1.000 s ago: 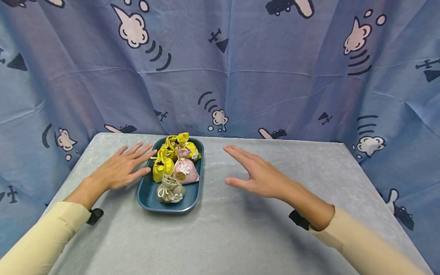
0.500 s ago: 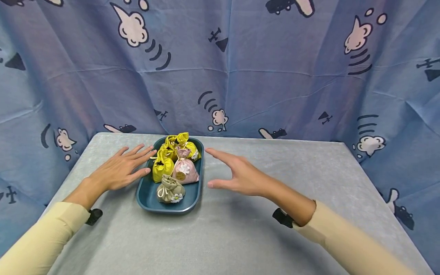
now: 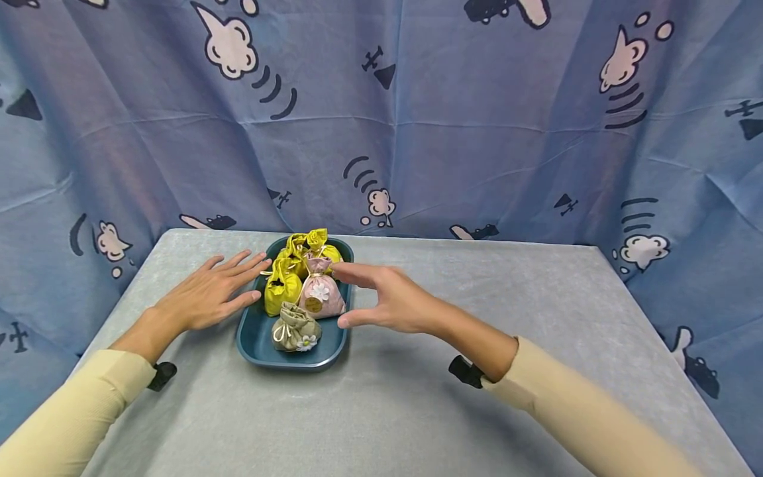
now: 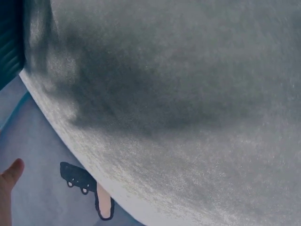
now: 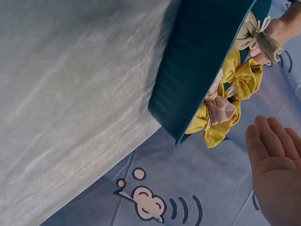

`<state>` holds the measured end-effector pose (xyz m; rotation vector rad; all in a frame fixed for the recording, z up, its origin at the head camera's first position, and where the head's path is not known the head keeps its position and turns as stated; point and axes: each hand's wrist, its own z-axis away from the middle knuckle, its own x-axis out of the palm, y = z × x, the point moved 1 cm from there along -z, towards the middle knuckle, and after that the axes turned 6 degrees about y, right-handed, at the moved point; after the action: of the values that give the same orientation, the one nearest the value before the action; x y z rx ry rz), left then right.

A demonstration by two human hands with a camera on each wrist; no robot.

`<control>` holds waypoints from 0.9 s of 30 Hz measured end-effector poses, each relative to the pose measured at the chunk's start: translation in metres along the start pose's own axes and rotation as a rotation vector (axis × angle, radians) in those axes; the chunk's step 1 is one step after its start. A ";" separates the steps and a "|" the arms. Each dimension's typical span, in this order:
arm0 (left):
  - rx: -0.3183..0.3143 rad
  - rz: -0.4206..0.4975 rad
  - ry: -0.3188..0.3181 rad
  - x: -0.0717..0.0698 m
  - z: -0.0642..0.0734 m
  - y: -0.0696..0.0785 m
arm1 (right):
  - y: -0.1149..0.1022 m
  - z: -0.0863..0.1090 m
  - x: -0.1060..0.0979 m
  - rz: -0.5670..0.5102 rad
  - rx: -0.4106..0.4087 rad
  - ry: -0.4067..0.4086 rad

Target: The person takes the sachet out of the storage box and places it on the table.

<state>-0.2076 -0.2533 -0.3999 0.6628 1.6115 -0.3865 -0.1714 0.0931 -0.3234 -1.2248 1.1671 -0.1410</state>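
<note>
The head view shows, at far left, a cream sleeve [image 3: 77, 407] leading to the left hand [image 3: 205, 295], which lies palm down beside a blue-green tray [image 3: 256, 348]. Its grip is spread: the fingers are straight and fanned, with nothing between them. Their tips overlap the tray's left rim in this view, though whether they touch it cannot be told. The tray rests on the grey table [image 3: 417, 411], left of centre, and holds all the little drawstring bags in sight. Yellow bags [image 3: 283, 293] crowd its left side and far end, overlapping too much to count surely; the grey-green bag [image 3: 295, 328] sits nearest the front; the pink bag [image 3: 322, 303] stands upright just behind it and to the right. Further right, the right hand [image 3: 396, 301] hangs at the tray's right rim, its grip spread too, thumb well apart from the fingers and pinching nothing. Its fingertips come close to the pink bag, but contact is unclear. Judging by this, the work seems to be only at its approach: the hands flank the tray, every visible bag sits inside it, and none is lifted. Taking hold of anything is not yet done, so all the handling appears to remain.
</note>
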 end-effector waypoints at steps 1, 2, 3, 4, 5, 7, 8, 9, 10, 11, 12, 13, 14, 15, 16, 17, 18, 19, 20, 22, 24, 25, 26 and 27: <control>0.000 -0.001 0.000 0.000 0.000 0.000 | 0.000 -0.002 0.002 -0.009 -0.002 -0.007; -0.001 0.000 -0.002 0.000 0.000 0.000 | 0.000 -0.003 0.004 -0.016 0.000 -0.012; -0.001 -0.001 -0.003 0.000 0.000 0.000 | 0.000 -0.005 0.006 -0.023 0.004 -0.017; -0.001 -0.001 -0.004 0.000 0.000 0.000 | 0.000 -0.006 0.008 -0.033 0.009 -0.021; -0.001 -0.002 -0.005 0.000 0.000 0.001 | 0.000 -0.008 0.010 -0.041 0.017 -0.026; -0.001 -0.003 -0.007 0.000 0.000 0.001 | 0.001 -0.011 0.014 -0.044 0.033 -0.033; 0.000 -0.003 -0.007 0.000 0.000 0.001 | 0.002 -0.012 0.016 -0.046 0.039 -0.037; 0.001 -0.003 -0.006 -0.001 -0.001 0.001 | 0.002 -0.014 0.018 -0.048 0.042 -0.041; 0.002 -0.003 -0.004 -0.001 -0.001 0.001 | 0.003 -0.016 0.020 -0.048 0.041 -0.044; 0.003 -0.003 -0.003 -0.001 -0.001 0.001 | 0.003 -0.017 0.022 -0.050 0.039 -0.048; 0.004 -0.003 -0.002 -0.001 -0.001 0.001 | 0.004 -0.019 0.024 -0.051 0.035 -0.052; 0.005 -0.003 0.000 -0.001 -0.001 0.001 | 0.004 -0.020 0.025 -0.051 0.031 -0.056; 0.005 -0.003 0.001 -0.001 0.000 0.001 | 0.004 -0.022 0.027 -0.051 0.024 -0.060; 0.005 -0.003 0.001 -0.001 0.000 0.001 | 0.004 -0.023 0.029 -0.053 0.016 -0.065; 0.004 -0.003 0.000 -0.001 0.000 0.001 | 0.004 -0.025 0.030 -0.056 0.011 -0.070; 0.002 -0.003 -0.002 -0.001 0.000 0.001 | 0.004 -0.026 0.032 -0.062 0.008 -0.076; 0.000 -0.002 -0.004 0.000 0.000 0.001 | 0.004 -0.027 0.033 -0.063 0.004 -0.079; -0.001 -0.003 -0.006 0.000 0.000 0.001 | 0.004 -0.028 0.035 -0.063 0.001 -0.083; -0.003 -0.002 -0.008 0.000 0.000 0.001 | 0.004 -0.030 0.036 -0.065 0.000 -0.087; -0.004 -0.002 -0.011 0.000 0.000 0.001 | 0.003 -0.032 0.039 -0.064 0.005 -0.097; -0.005 -0.002 -0.011 0.000 0.000 0.001 | 0.002 -0.034 0.042 -0.066 0.005 -0.106; -0.004 -0.002 -0.010 0.000 0.000 0.001 | 0.002 -0.035 0.044 -0.063 0.003 -0.112; -0.003 -0.002 -0.008 0.000 0.000 0.002 | 0.001 -0.036 0.045 -0.055 0.001 -0.117; -0.001 -0.002 -0.006 0.000 0.000 0.002 | 0.001 -0.037 0.046 -0.043 -0.002 -0.120</control>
<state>-0.2068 -0.2520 -0.3996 0.6583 1.6073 -0.3886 -0.1783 0.0395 -0.3479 -1.2438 1.0374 -0.0973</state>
